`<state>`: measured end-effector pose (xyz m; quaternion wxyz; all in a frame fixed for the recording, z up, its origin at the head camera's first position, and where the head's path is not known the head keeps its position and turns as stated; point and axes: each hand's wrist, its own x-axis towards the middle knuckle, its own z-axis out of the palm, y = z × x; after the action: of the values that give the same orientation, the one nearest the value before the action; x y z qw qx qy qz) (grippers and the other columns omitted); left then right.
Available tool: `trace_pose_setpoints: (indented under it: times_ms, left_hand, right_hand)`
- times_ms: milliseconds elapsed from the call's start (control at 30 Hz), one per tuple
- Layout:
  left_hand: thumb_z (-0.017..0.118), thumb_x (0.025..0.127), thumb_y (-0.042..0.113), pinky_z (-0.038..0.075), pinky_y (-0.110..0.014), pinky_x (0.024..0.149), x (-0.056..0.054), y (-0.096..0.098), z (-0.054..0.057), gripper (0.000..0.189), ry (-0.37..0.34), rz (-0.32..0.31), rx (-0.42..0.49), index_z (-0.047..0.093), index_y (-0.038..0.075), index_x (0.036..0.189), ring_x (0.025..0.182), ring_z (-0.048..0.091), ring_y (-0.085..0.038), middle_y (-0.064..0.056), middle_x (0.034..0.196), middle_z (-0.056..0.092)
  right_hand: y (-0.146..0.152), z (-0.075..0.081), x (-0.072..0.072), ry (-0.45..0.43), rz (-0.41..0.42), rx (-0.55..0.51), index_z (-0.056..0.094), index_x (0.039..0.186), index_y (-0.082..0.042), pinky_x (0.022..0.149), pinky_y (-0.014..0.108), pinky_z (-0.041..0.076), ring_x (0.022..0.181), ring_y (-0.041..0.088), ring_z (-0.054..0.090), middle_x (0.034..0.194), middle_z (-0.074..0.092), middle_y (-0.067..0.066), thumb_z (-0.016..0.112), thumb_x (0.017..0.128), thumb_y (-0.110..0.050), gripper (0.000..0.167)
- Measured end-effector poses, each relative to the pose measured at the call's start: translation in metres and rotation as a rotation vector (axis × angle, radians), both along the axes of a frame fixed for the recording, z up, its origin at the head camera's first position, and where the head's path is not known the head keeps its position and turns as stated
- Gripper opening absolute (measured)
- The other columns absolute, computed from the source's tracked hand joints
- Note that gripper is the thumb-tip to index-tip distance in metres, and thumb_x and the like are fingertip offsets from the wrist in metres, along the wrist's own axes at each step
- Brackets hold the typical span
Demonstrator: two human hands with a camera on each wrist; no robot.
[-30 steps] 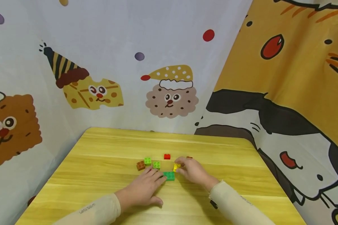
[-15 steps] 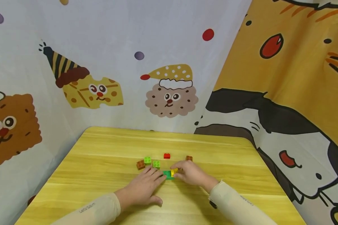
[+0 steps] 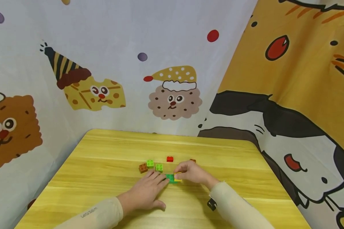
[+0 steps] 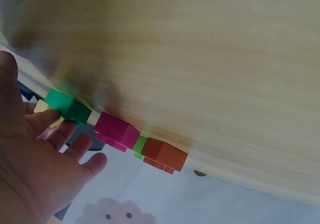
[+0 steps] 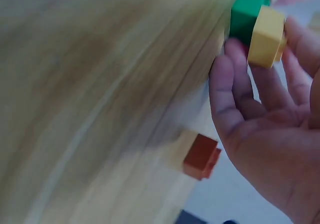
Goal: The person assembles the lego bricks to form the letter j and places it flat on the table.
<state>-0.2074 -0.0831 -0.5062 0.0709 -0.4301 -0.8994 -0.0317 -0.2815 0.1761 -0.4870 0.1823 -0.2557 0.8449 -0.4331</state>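
Note:
In the head view my right hand (image 3: 193,173) pinches a yellow toy brick (image 3: 177,176) between thumb and fingers. That brick rests on the right end of a longer green brick (image 3: 170,178). The right wrist view shows the yellow block (image 5: 267,34) against the studded side of the green one (image 5: 245,14). Spread flat at the left is my left hand (image 3: 144,192), its fingertips touching the green brick's left end. A magenta brick (image 4: 116,130) appears near its fingers in the left wrist view; in the head view the hand hides it.
Behind the left fingers lie two lime bricks (image 3: 150,163) and a brown brick (image 3: 143,168). A small red brick (image 3: 170,159) sits farther back. Another brown brick (image 5: 200,156) lies beyond the right hand, partly hidden in the head view. The wooden table (image 3: 103,146) meets a patterned cloth (image 3: 172,41).
My right hand has carried the yellow brick left and nearer, from beside the green brick onto its right end. The left hand has stayed in place.

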Motion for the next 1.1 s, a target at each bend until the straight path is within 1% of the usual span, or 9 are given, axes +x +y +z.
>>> trace_pose_setpoints:
  times_ms: [133,267,400,567,633,700,800,967,1100]
  left_hand:
    - [0.043,0.083,0.081,0.023,-0.057,0.115,0.001,0.0,0.0,0.098,0.009,-0.003,0.001,0.044,0.008,0.148,0.137,0.039,-0.031,-0.009,0.148,0.045]
    - [0.043,0.083,0.081,0.024,-0.057,0.114,0.001,0.001,-0.001,0.098,0.011,-0.006,0.006,0.044,0.009,0.148,0.136,0.04,-0.031,-0.009,0.147,0.046]
    - [0.045,0.083,0.081,0.025,-0.058,0.114,0.002,0.0,-0.001,0.098,0.005,-0.005,0.025,0.045,0.008,0.148,0.136,0.04,-0.031,-0.01,0.147,0.046]
    - [0.051,0.085,0.075,0.027,-0.057,0.113,-0.003,-0.002,0.0,0.091,-0.038,0.004,0.086,0.046,0.008,0.147,0.135,0.04,-0.03,-0.008,0.145,0.048]
    - [0.057,0.087,0.069,0.03,-0.055,0.112,-0.006,-0.003,0.002,0.085,-0.04,0.039,0.126,0.049,0.008,0.144,0.132,0.043,-0.028,-0.006,0.142,0.051]
    - [0.063,0.087,0.063,0.035,-0.051,0.109,-0.01,-0.006,0.005,0.076,-0.023,0.097,0.165,0.055,0.007,0.139,0.127,0.047,-0.026,-0.005,0.135,0.056]
    - [0.072,0.086,0.051,0.043,-0.045,0.102,-0.014,-0.011,0.009,0.058,0.011,0.173,0.211,0.066,0.007,0.123,0.114,0.055,-0.024,-0.005,0.12,0.063]
    - [0.08,0.084,0.033,0.05,-0.038,0.092,-0.017,-0.017,0.01,0.035,0.007,0.198,0.212,0.071,0.008,0.106,0.103,0.057,-0.021,-0.005,0.112,0.066]
    - [0.083,0.081,0.018,0.053,-0.036,0.087,-0.02,-0.016,0.008,0.032,-0.011,0.225,0.232,0.068,0.006,0.106,0.102,0.057,-0.023,-0.006,0.11,0.064]
  right_hand:
    - [0.004,-0.004,-0.008,-0.158,-0.03,-0.027,0.072,0.114,-0.009,0.082,0.039,0.053,0.093,0.02,0.066,0.107,0.072,0.002,0.077,0.088,-0.027,0.032]
    - [0.007,-0.008,-0.014,-0.226,-0.031,-0.014,0.074,0.116,-0.012,0.082,0.039,0.052,0.096,0.02,0.064,0.11,0.072,0.001,0.078,0.087,-0.033,0.036]
    - [0.007,-0.01,-0.018,-0.24,-0.035,-0.001,0.076,0.113,-0.015,0.077,0.038,0.053,0.091,0.019,0.063,0.106,0.073,0.0,0.079,0.085,-0.034,0.034]
    - [0.007,-0.01,-0.019,-0.247,-0.033,0.009,0.076,0.112,-0.016,0.077,0.036,0.052,0.091,0.018,0.063,0.104,0.073,-0.001,0.079,0.085,-0.034,0.032]
    - [0.006,-0.009,-0.02,-0.244,-0.03,0.011,0.077,0.111,-0.017,0.076,0.036,0.051,0.091,0.017,0.063,0.104,0.073,-0.001,0.079,0.085,-0.035,0.032]
    - [0.006,-0.009,-0.02,-0.237,-0.029,0.008,0.077,0.11,-0.018,0.073,0.035,0.051,0.086,0.016,0.061,0.102,0.074,0.0,0.08,0.084,-0.035,0.031]
    - [0.006,-0.009,-0.021,-0.235,-0.037,0.005,0.078,0.107,-0.02,0.07,0.033,0.051,0.082,0.015,0.059,0.1,0.074,0.0,0.081,0.083,-0.036,0.029]
    - [0.008,-0.011,-0.021,-0.252,-0.046,0.003,0.078,0.106,-0.021,0.073,0.035,0.053,0.085,0.016,0.061,0.101,0.074,0.0,0.082,0.082,-0.036,0.029]
    - [0.009,-0.012,-0.021,-0.251,-0.04,0.002,0.078,0.109,-0.019,0.072,0.034,0.052,0.083,0.016,0.06,0.101,0.074,0.0,0.081,0.083,-0.037,0.032]
